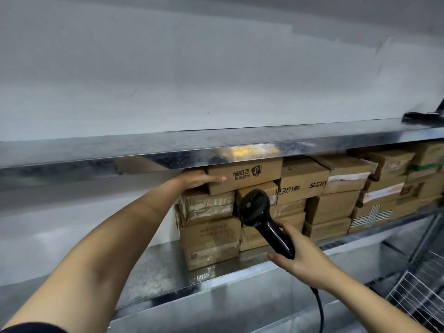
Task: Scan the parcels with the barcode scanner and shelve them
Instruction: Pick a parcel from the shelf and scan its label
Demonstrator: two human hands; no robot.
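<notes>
Both of my hands are busy at the steel shelf [153,267]. My left hand [199,180] lies flat with straight fingers against the left end of the top parcel [247,175], a brown cardboard box printed in black with a round logo and characters that read upside down; it sits on top of the stack, just under the upper shelf [168,150]. My right hand [300,255] is wrapped around the handle of the black barcode scanner [262,217], whose rounded head sits just below that parcel and in front of the boxes beneath it. Its black cable [320,311] hangs down past my wrist. Around that parcel the shelf holds many more cardboard parcels [334,205], taped and stacked in rows running off to its right, some with worn, wrinkled tape. Far right of it, below the shelf, stands a wire rack [413,292].
</notes>
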